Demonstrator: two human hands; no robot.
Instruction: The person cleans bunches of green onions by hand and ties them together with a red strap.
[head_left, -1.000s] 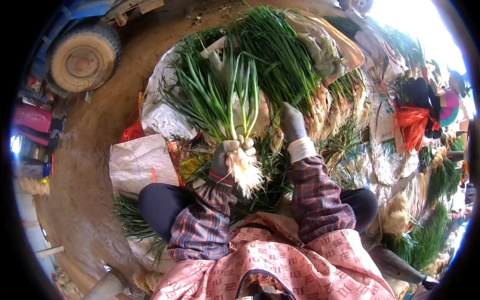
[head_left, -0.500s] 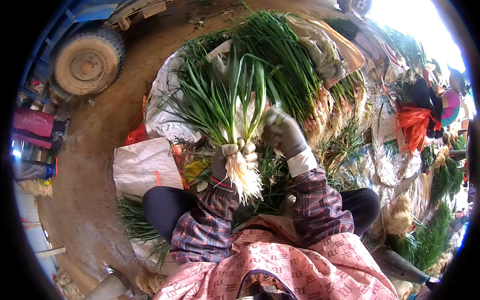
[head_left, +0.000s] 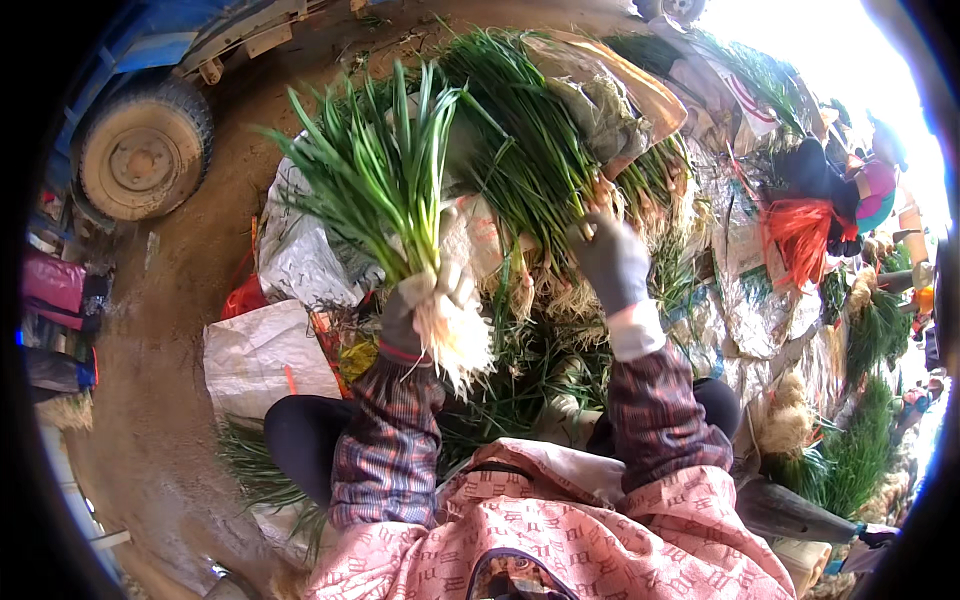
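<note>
My left hand, in a grey glove with pale fingertips, is closed round a bunch of green garlic. Its long flat leaves point up and away, and its pale stringy roots hang below the fist. My right hand, gloved the same way, is at the root end of a large heap of green garlic. Its fingers are curled together against the stalks there; how many stalks they pinch is hidden. A few loose stalks with roots hang between the two hands.
A cloth-like sack covers part of the heap. White woven sacks lie at left, near a blue vehicle's muddy wheel. Leaf trimmings lie before my crossed legs. On the right are red plastic strips, more bunches and another person.
My left hand has tilted the bunch leftward and gathered it together. My right hand has moved away from the bunch to the heap's root ends. The whole view has shifted slightly.
</note>
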